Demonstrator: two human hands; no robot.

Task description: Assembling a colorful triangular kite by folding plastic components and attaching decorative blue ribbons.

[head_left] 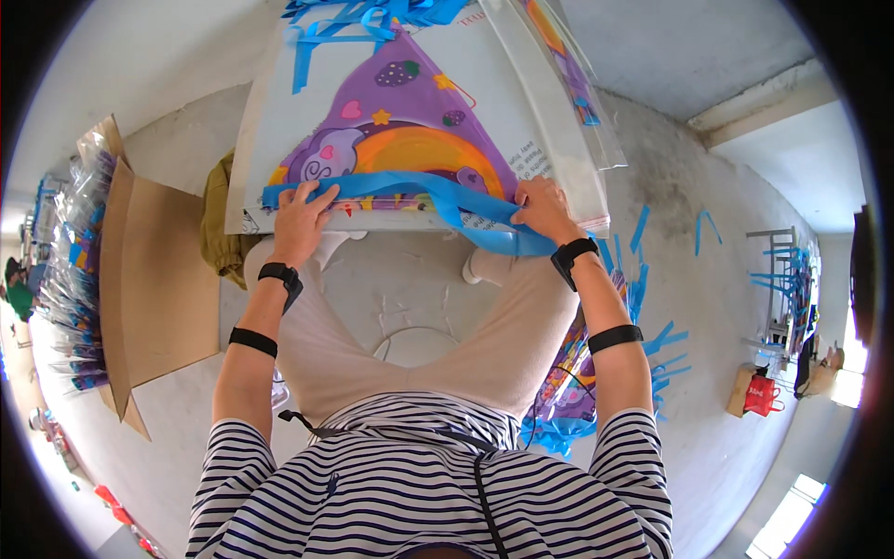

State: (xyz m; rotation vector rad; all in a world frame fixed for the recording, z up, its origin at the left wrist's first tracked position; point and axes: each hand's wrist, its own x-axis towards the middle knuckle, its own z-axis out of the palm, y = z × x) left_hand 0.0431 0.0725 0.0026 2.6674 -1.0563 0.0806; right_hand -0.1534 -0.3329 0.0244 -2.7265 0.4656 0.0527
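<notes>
A purple triangular printed sheet [372,93], kite-like, with a rainbow, a cloud and small fruit and star pictures, lies point away from me on a white board [279,130]. Across its wide near edge runs a flat blue ribbon [382,180]. At the ribbon's left part, my left hand [303,222] has its fingers closed on it against the sheet. My right hand [547,210] pinches the ribbon near the sheet's right corner. Between the hands the ribbon sags in a loose fold, and a length hangs over the board's near edge below my right hand.
More blue ribbons [372,20] lie at the board's far end. Clear plastic sleeves [549,112] cover its right side. An open cardboard box [158,270] and packed plastic bags [70,289] stand left. Colourful printed pieces with blue strips [568,401] lie by my right leg.
</notes>
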